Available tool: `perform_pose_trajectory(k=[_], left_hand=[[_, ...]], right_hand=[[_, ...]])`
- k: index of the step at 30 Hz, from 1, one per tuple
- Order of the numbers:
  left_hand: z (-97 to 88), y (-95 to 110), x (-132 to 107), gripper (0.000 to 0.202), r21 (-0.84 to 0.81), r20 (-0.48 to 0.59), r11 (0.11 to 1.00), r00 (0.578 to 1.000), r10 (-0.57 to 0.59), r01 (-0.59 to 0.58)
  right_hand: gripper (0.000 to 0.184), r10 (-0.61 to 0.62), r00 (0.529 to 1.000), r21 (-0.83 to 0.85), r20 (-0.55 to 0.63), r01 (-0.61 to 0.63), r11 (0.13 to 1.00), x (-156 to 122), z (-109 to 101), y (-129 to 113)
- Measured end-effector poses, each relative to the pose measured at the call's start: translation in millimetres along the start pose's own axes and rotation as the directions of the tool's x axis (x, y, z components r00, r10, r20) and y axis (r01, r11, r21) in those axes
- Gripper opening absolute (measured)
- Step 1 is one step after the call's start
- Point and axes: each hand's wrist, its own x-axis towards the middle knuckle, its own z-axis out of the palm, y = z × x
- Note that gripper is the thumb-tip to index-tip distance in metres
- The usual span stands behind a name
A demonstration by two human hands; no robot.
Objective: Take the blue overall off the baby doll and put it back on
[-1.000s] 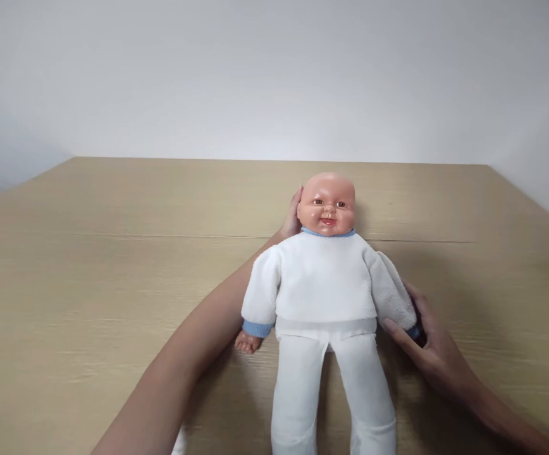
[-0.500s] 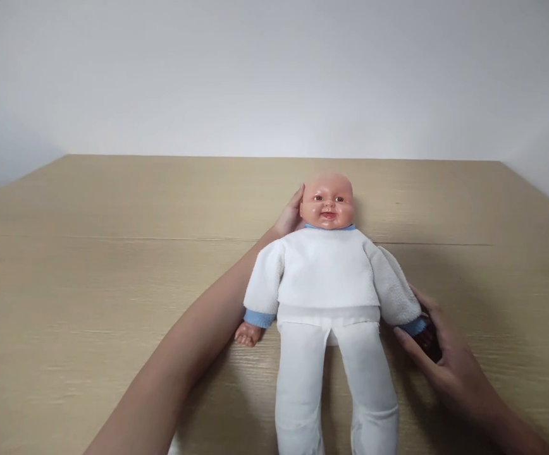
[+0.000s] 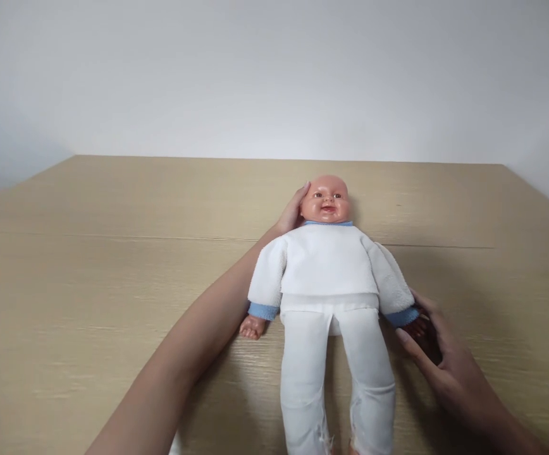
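A baby doll [image 3: 330,262] in a white fleece top with blue collar and cuffs and white trousers is face up over the table, head at the far end. My left hand [image 3: 295,208] cups the side of its bald head; most of the fingers are hidden behind it. At the doll's cuff on the right, my right hand [image 3: 438,347] curves loosely around the sleeve end and the small plastic hand, thumb on one side and fingers on the other. Frayed trouser hems show at the lower edge of the view, where the feet are cut off.
The wooden table [image 3: 89,284] has a thin seam running across it. Its far edge meets a plain pale wall [image 3: 274,76]. My left forearm lies alongside the doll's arm on the left.
The doll's head has tipped back slightly, and its body and legs have shifted a little up in the view, showing the trouser hems. Both hands keep their places on it.
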Motion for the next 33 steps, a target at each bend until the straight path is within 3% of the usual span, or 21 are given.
perform_pose_trajectory(k=[10,21,33], left_hand=[[6.5,0,-4,0.07,0.087,-0.015,0.996,1.0,-0.025,0.026],[10.4,-3,-8,0.059,0.111,-0.037,0.991,0.996,0.079,-0.075],[7.6,-4,-4,0.062,0.135,-0.008,0.99,0.999,0.05,-0.048]], right_hand=[[0.061,-0.001,1.0,0.0,-0.001,0.001,1.0,-1,2,1],[0.058,0.016,1.0,0.016,-0.014,-0.016,1.0,0,1,0],[0.059,0.049,0.999,0.051,-0.003,-0.049,0.998,0,0,-3]])
